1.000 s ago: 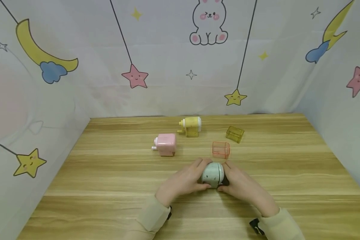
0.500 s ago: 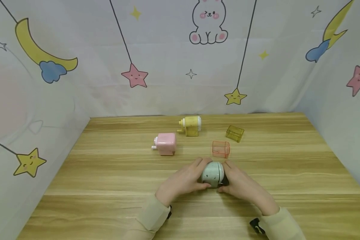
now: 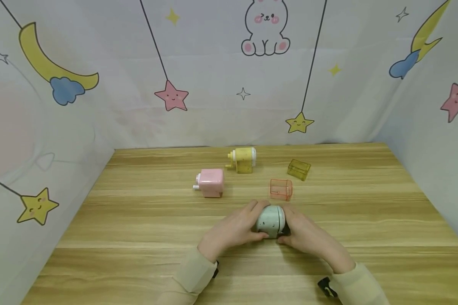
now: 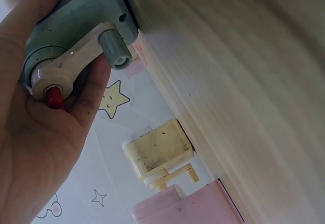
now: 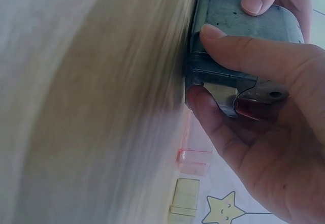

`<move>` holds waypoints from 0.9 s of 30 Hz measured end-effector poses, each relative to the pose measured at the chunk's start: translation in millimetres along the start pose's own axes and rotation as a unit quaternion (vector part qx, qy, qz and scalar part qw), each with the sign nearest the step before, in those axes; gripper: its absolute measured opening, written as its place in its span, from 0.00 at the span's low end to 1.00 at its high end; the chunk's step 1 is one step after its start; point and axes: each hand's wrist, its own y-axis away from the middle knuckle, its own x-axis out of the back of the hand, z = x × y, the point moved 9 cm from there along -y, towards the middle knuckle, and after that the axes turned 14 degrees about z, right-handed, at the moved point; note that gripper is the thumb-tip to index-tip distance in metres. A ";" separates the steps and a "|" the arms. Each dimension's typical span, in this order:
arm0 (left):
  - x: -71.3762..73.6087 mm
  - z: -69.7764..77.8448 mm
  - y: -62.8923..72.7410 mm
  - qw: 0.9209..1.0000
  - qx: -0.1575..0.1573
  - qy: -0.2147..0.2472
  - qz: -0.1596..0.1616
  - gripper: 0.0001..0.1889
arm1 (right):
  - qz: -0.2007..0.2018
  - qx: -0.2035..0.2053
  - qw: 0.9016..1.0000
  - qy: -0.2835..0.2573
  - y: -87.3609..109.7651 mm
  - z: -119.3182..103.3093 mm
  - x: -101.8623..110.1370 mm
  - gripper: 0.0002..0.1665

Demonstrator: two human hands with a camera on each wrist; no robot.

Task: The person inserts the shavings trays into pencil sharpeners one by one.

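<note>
A mint-green hand-crank pencil sharpener (image 3: 268, 222) sits upright on the wooden table between both hands. My left hand (image 3: 234, 226) grips its body from the crank side, thumb on the near face. In the left wrist view the pale crank arm (image 4: 76, 55) with its green knob (image 4: 116, 50) and a red hub (image 4: 54, 97) lie by the palm. From the other end my right hand (image 3: 309, 235) holds the sharpener, its thumb on the near face and a fingertip at the lower front edge. A dark part there is partly hidden by the right hand.
Farther back on the table (image 3: 137, 224) stand a pink crank sharpener (image 3: 212, 183) and a yellow one (image 3: 244, 160). Right of them lie a clear red shavings bin (image 3: 280, 189) and a clear yellow one (image 3: 299, 169). A printed white cloth (image 3: 213, 63) encloses the back and sides.
</note>
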 end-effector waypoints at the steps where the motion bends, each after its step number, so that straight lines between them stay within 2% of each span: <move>1: -0.1 0.1 -0.2 1.000 0.000 -0.001 0.000 0.38 | -0.001 -0.001 1.000 -0.003 -0.5 0.0 -0.2 0.46; 9: -1.3 -0.6 -0.8 1.000 0.010 0.004 -0.008 0.37 | -0.006 -0.008 1.000 -0.018 -2.2 0.3 -2.0 0.48; 17: -1.1 -1.7 -0.2 1.000 0.011 0.008 -0.008 0.37 | -0.002 -0.012 1.000 -0.028 -2.5 1.8 -3.7 0.48; 27: 0.3 -0.3 0.1 1.000 0.008 0.010 -0.001 0.37 | -0.017 -0.011 0.999 -0.037 -2.2 -0.2 -5.6 0.47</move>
